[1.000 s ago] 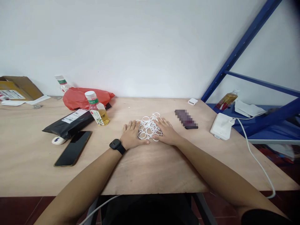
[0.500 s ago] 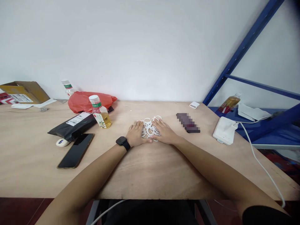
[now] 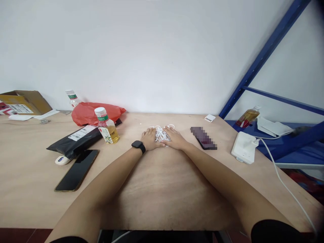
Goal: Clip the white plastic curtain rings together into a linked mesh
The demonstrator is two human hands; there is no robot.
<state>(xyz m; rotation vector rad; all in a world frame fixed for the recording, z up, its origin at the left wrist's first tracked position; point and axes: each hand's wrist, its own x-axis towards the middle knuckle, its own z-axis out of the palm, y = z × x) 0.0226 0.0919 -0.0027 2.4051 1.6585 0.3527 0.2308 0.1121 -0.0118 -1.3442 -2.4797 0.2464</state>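
Note:
Several thin white rings (image 3: 162, 134), perhaps bands or hair ties, lie heaped on the wooden table between my hands. My left hand (image 3: 150, 139), with a black smartwatch (image 3: 138, 144) on its wrist, rests flat at the heap's left side, palm down and fingers stretched out. On the other side my right hand (image 3: 176, 139) lies flat as well, its fingers over the heap's right edge. The two thumbs meet or nearly meet at the near side. A few rings poke out beyond the fingertips, and others are hidden under the hands.
Left of my hands are a tea bottle (image 3: 108, 130), a red plastic bag (image 3: 88, 114), a black parcel (image 3: 76, 140), a white mouse (image 3: 62, 160) and a phone (image 3: 77, 170). To the right lie a pixelated dark object (image 3: 204, 137), a small white charger (image 3: 210, 118) and a white corded device (image 3: 245, 147).
My hands have moved closer together, and the rings between them are bunched into a narrower, denser heap. The camera view has shifted slightly.

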